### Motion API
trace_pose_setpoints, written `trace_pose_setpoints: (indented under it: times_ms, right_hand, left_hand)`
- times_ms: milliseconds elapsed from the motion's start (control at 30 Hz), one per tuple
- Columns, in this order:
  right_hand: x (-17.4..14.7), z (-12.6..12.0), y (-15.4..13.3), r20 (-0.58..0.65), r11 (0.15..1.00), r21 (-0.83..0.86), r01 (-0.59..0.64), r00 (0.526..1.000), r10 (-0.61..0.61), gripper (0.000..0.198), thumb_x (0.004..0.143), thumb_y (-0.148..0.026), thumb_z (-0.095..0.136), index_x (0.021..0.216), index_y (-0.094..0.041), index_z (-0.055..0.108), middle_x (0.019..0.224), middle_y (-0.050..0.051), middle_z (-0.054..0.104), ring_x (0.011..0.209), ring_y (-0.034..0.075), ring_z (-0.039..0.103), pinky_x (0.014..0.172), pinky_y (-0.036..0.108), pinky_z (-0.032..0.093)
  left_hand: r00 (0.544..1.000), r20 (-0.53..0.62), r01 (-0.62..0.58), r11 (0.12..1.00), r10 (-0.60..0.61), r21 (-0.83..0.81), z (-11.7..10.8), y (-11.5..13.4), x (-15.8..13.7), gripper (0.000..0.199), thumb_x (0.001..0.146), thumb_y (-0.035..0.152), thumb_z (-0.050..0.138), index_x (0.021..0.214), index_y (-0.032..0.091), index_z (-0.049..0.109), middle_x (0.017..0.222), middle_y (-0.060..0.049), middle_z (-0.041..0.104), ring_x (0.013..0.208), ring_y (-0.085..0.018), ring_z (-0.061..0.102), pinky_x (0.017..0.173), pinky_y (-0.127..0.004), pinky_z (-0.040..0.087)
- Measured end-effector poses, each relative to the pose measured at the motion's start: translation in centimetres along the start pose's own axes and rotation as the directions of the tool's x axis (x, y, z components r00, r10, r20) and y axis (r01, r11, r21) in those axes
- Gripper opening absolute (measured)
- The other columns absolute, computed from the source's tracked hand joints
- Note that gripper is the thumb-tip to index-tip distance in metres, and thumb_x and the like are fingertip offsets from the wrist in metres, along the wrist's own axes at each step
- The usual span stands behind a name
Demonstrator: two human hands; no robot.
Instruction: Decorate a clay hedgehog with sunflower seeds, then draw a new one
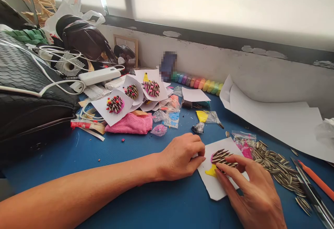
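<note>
A small sheet of white paper (217, 191) lies on the blue table, bearing a hedgehog-like figure of yellow and pink clay (211, 170) with rows of striped sunflower seeds (221, 156) stuck in it. My left hand (181, 157) rests at the paper's left edge, fingers curled and thumb tip over the edge. My right hand (252, 183) is over the paper's right side, thumb and forefinger pinched on a sunflower seed at the border of the yellow and the seeds. The fingertips hide most of that seed. To the right lies a pile of loose sunflower seeds (278, 168).
Finished-looking seed figures on paper (114, 104) lie at the back left by a pink cloth (130, 123). Bags of yellow clay (202, 116) and pink clay (245, 149) lie behind my hands. A pen (313, 194) is at right, a black woven bag (33, 93) at left.
</note>
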State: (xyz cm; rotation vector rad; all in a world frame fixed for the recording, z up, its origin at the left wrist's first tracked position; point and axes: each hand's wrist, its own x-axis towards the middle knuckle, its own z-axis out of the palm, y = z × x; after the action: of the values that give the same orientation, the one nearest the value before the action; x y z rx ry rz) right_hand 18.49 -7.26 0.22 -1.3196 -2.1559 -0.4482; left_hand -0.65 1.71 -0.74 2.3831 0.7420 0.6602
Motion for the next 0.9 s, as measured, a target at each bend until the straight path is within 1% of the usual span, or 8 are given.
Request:
trace_pose_setpoints:
  times_ms: [133, 233, 400, 500, 667, 900]
  right_hand:
    - [-0.2, -0.2, 0.0, 0.008, 1.000, -0.014, 0.005, 1.000, -0.005, 0.014, 0.091, -0.015, 0.057, 0.098, -0.017, 0.069, 0.101, 0.012, 0.061, 0.083, 0.023, 0.058, 0.077, 0.039, 0.044]
    - [-0.8, -0.2, 0.2, 0.025, 0.999, -0.036, 0.011, 1.000, -0.011, 0.021, 0.088, -0.012, 0.055, 0.104, -0.017, 0.068, 0.103, 0.013, 0.061, 0.086, 0.025, 0.059, 0.078, 0.041, 0.045]
    - [-1.6, -0.4, 0.6, 0.063, 0.994, -0.087, 0.068, 0.996, -0.063, 0.033, 0.086, -0.008, 0.053, 0.113, -0.020, 0.067, 0.108, 0.013, 0.062, 0.086, 0.025, 0.060, 0.078, 0.041, 0.045]
    - [-1.8, -0.5, 0.7, 0.069, 0.988, -0.119, 0.098, 0.994, -0.090, 0.037, 0.085, -0.005, 0.054, 0.117, -0.020, 0.066, 0.108, 0.013, 0.063, 0.088, 0.025, 0.061, 0.079, 0.041, 0.044]
    - [-1.7, -0.5, 0.6, 0.090, 0.978, -0.156, 0.136, 0.988, -0.123, 0.038, 0.085, -0.003, 0.055, 0.117, -0.020, 0.067, 0.108, 0.014, 0.063, 0.091, 0.025, 0.060, 0.081, 0.041, 0.044]
    - [-1.8, -0.6, 0.7, 0.083, 0.968, -0.186, 0.168, 0.984, -0.155, 0.035, 0.085, -0.006, 0.057, 0.113, -0.021, 0.070, 0.108, 0.014, 0.065, 0.090, 0.026, 0.062, 0.081, 0.041, 0.045]
  left_hand:
    - [1.000, -0.003, -0.007, 1.000, 0.007, 0.003, 0.0, -0.1, 0.0, 0.008, 0.088, 0.018, 0.058, 0.080, 0.017, 0.058, 0.088, -0.004, 0.063, 0.082, -0.016, 0.052, 0.076, -0.028, 0.042]
    - [1.000, 0.000, -0.010, 1.000, 0.010, 0.004, 0.0, -0.1, 0.0, 0.008, 0.088, 0.018, 0.058, 0.080, 0.017, 0.058, 0.088, -0.004, 0.063, 0.081, -0.016, 0.052, 0.076, -0.028, 0.042]
    - [1.000, 0.004, -0.010, 1.000, 0.010, 0.008, 0.0, -0.2, 0.0, 0.009, 0.088, 0.018, 0.057, 0.080, 0.017, 0.059, 0.088, -0.005, 0.063, 0.081, -0.016, 0.052, 0.076, -0.028, 0.043]
    - [1.000, 0.007, -0.010, 1.000, 0.010, 0.004, 0.0, -0.2, 0.0, 0.008, 0.088, 0.017, 0.057, 0.080, 0.017, 0.058, 0.088, -0.004, 0.063, 0.082, -0.015, 0.052, 0.076, -0.028, 0.043]
    - [1.000, -0.005, -0.021, 1.000, 0.021, -0.001, 0.0, -0.1, 0.0, 0.008, 0.088, 0.017, 0.058, 0.079, 0.016, 0.058, 0.087, -0.004, 0.062, 0.081, -0.015, 0.052, 0.076, -0.028, 0.043]
    - [1.000, 0.002, -0.011, 1.000, 0.011, 0.000, 0.0, -0.1, 0.0, 0.009, 0.088, 0.017, 0.057, 0.079, 0.017, 0.058, 0.087, -0.004, 0.062, 0.081, -0.015, 0.052, 0.076, -0.028, 0.043]
